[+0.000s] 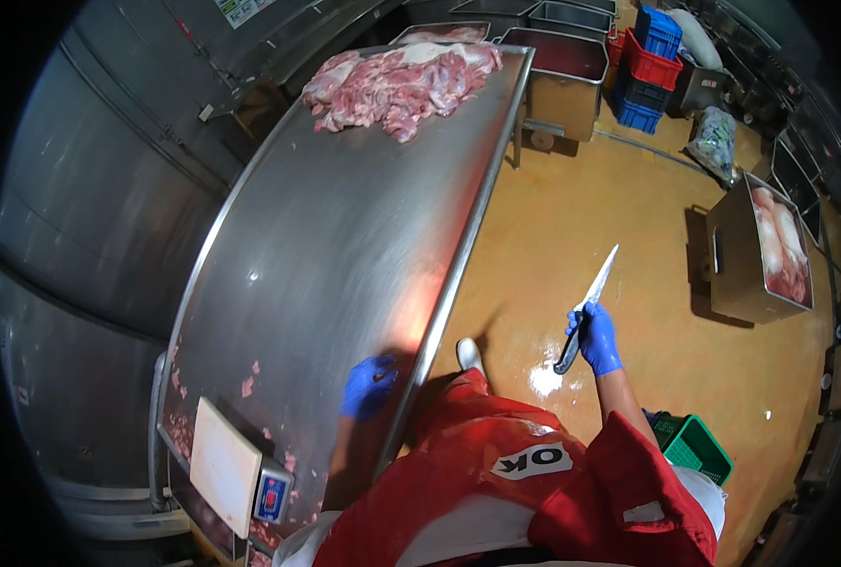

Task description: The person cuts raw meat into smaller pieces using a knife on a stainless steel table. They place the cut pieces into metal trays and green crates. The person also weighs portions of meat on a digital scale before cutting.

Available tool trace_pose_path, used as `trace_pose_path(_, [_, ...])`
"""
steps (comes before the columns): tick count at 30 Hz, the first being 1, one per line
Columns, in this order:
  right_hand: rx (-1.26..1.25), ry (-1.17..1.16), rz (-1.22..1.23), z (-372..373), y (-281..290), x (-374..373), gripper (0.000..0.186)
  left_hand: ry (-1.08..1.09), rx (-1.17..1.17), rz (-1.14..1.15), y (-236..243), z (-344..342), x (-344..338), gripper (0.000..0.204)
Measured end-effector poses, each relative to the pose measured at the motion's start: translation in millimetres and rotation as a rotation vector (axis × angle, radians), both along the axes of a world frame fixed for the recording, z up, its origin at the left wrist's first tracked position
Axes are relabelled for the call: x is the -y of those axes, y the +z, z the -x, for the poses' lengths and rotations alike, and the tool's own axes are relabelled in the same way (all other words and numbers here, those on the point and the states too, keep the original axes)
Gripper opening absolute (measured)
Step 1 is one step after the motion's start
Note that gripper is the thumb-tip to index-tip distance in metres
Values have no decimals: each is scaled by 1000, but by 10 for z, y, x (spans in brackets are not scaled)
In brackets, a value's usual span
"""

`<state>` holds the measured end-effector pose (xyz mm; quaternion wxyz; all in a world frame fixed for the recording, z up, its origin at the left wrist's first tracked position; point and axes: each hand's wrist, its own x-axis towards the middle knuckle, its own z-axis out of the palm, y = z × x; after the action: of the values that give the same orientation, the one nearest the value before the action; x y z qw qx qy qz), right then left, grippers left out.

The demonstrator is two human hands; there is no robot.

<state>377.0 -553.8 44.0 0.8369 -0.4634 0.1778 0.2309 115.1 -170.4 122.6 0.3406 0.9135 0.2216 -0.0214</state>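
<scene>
My right hand [596, 338], in a blue glove, grips a knife [598, 281] by its black handle. The knife's bright pointed blade slants up and away over the floor, to the right of the table. Loosely curled, my gloved left hand [369, 386] hovers over or rests on the near right part of the steel table [345, 217]; I cannot tell whether it touches. A gap shows between its thumb and fingers, and nothing is visible in it. At the table's far end lies a heap of raw pink meat [406, 83].
A white cutting board [224, 465] and a small scale [272, 493] sit at the near left, among meat scraps. On the right stand a bin of meat [737, 269] and a green crate [695, 449]. Farther back are stacked crates [649, 71] and a steel bin [557, 104].
</scene>
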Motion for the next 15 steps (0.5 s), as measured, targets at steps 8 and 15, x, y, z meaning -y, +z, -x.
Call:
trace_pose_path(8, [259,152,44,-1792,583,-998,17,-7,455,-200,-553,-1292,-970,26])
trace_pose_path(15, [295,345,191,-3223,697,-1744,15,304,532,-129,-973,-2589,-1807,15])
